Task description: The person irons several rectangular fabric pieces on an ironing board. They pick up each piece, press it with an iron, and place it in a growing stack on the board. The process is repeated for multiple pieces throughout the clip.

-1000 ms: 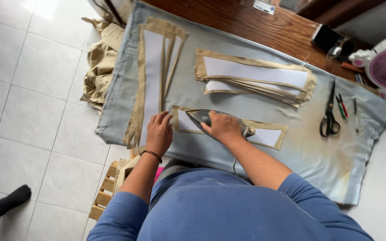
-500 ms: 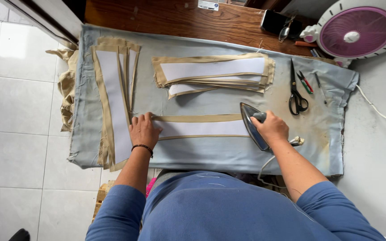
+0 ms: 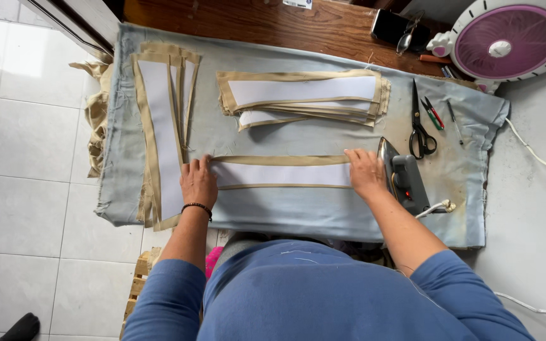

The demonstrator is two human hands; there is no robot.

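— What lies on the grey cloth (image 3: 323,215)?
— Two stacks of tan-edged pieces, one strip (image 3: 282,173), one iron (image 3: 404,180), one pair of scissors (image 3: 420,126).
— And the hands?
— Left hand (image 3: 197,182) and right hand (image 3: 365,173) are flat and open, pressing the strip's ends, gripping nothing.

A wooden surface (image 3: 273,28) is draped with a pale blue-grey cloth (image 3: 298,211) that bears scorch marks near its right end. On the cloth lie a long tan-edged white strip (image 3: 279,173), a stack of similar strips (image 3: 304,95) beyond it, more strips (image 3: 162,126) lying crosswise at the left, an iron (image 3: 406,180), and scissors (image 3: 419,126). A pink-grilled fan (image 3: 507,41) stands at the far right corner.
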